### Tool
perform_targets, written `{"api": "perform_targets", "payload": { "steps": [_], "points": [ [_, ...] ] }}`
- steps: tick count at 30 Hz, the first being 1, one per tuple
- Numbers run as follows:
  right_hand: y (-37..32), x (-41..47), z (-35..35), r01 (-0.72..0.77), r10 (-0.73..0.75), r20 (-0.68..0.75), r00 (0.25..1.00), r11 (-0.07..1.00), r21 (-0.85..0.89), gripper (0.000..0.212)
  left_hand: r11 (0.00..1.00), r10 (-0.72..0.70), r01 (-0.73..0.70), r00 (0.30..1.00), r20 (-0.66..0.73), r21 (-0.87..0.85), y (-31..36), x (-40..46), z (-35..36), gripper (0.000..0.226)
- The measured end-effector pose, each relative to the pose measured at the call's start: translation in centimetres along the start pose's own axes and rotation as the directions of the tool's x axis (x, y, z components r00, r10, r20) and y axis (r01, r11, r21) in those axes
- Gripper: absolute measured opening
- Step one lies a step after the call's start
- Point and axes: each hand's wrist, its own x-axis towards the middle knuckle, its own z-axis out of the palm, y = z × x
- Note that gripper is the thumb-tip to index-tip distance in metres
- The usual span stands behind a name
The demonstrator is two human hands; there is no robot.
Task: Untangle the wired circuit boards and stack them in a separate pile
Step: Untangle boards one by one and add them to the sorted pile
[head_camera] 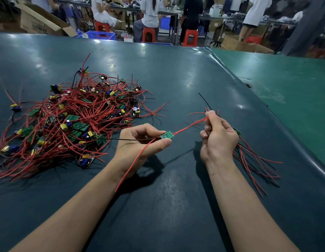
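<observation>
A tangled heap of small green circuit boards (pixel 72 119) with red and black wires lies on the left of the dark green table (pixel 176 79). My left hand (pixel 139 142) pinches one small green board (pixel 166 134) between thumb and fingers; its red wire (pixel 189 126) stretches right to my right hand (pixel 218 137), which grips that wire's end along with a bundle of other wired boards. The bundle's red and black wires (pixel 256 166) fan out below and right of that hand, and one board edge (pixel 236 130) peeks out behind it.
The table's raised edge (pixel 267 113) runs diagonally on the right, with a lighter green surface (pixel 294 84) beyond. A stray board (pixel 15 107) lies left of the heap. People sit on red stools (pixel 149 34) behind the table, near cardboard boxes (pixel 39 20) and a blue crate (pixel 100 35).
</observation>
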Motion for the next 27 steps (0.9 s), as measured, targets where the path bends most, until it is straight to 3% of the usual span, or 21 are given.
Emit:
{"api": "perform_targets", "payload": {
  "steps": [3, 6, 8, 10, 12, 14, 20, 23, 27],
  "points": [
    [-0.7, 0.4, -0.2, 0.011, -0.006, -0.061, 0.998, 0.996, 0.086, 0.024, 0.999, 0.008, -0.008, 1.0, 0.002, -0.05, 0.1, -0.2, -0.1, 0.017],
    [-1.1, 0.4, -0.4, -0.007, 0.011, -0.056, 0.998, 0.998, 0.07, 0.02, 0.997, 0.031, -0.04, 0.99, -0.141, -0.063, 0.2, 0.0, -0.4, 0.023],
    [-0.1, -1.1, 0.2, -0.071, 0.082, 0.109, 0.991, 0.992, -0.1, 0.023, 0.998, 0.055, -0.062, 0.969, -0.242, -0.022, 0.2, 0.2, -0.4, 0.02],
    [1.4, -3.1, 1.0, -0.131, 0.239, 0.321, 0.916, 0.937, -0.322, 0.032, 0.997, 0.076, -0.077, 0.962, -0.263, 0.007, 0.2, 0.5, -0.2, 0.019],
    [2.1, -4.4, 1.2, -0.12, 0.33, 0.439, 0.836, 0.89, -0.441, 0.033, 0.994, 0.093, -0.081, 0.975, -0.202, 0.07, 0.1, 0.4, -0.1, 0.022],
    [2.2, -4.4, 1.1, -0.098, 0.326, 0.473, 0.818, 0.89, -0.445, 0.026, 0.987, 0.1, -0.084, 0.988, -0.12, 0.135, -0.1, 0.2, -0.1, 0.023],
    [1.4, -3.4, 0.9, -0.076, 0.268, 0.472, 0.84, 0.919, -0.386, 0.02, 0.983, 0.128, -0.115, 0.988, -0.089, 0.141, -0.3, 0.5, -0.2, 0.022],
    [0.6, -2.1, 0.7, -0.07, 0.178, 0.371, 0.912, 0.956, -0.286, 0.03, 0.985, 0.12, -0.11, 0.991, -0.061, 0.136, -0.1, 0.3, -0.1, 0.02],
    [-0.3, -0.8, 0.3, -0.043, 0.077, 0.219, 0.973, 0.987, -0.155, 0.022, 0.99, 0.119, -0.117, 0.993, -0.01, 0.083, -0.1, 0.2, -0.1, 0.017]
  ]
}}
